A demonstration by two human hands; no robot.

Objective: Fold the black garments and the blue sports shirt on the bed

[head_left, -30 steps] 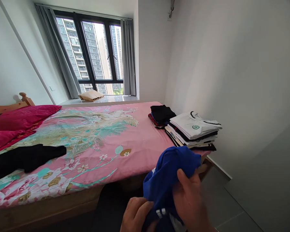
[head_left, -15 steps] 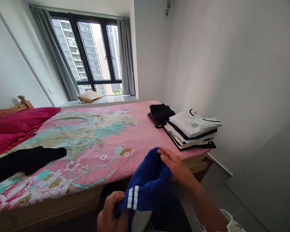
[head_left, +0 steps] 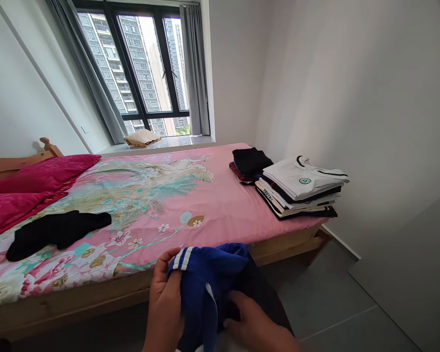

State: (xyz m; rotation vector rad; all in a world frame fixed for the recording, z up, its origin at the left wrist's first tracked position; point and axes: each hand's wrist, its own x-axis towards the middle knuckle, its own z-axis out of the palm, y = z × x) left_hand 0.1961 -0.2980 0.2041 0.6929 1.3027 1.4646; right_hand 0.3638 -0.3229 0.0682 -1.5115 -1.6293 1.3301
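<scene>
A blue garment (head_left: 209,274) with white stripes at one edge hangs bunched in front of me, just off the near side of the bed. My left hand (head_left: 165,298) is closed on its striped edge. My right hand (head_left: 251,325) grips the lower folds of the same cloth from the right. Both hands sit low in the view, over the floor beside the wooden bed frame (head_left: 77,298).
The bed has a pink flowered sheet (head_left: 161,205). A black garment (head_left: 55,232) lies loose at its left. Red pillows (head_left: 29,183) are at the head. Two stacks of folded clothes (head_left: 300,188) stand at the foot, by the white wall. Grey floor lies at the right.
My right hand has dropped from the top of the blue garment to its lower folds. My left hand has lifted the striped edge higher. The view has shifted slightly to the left and down.
</scene>
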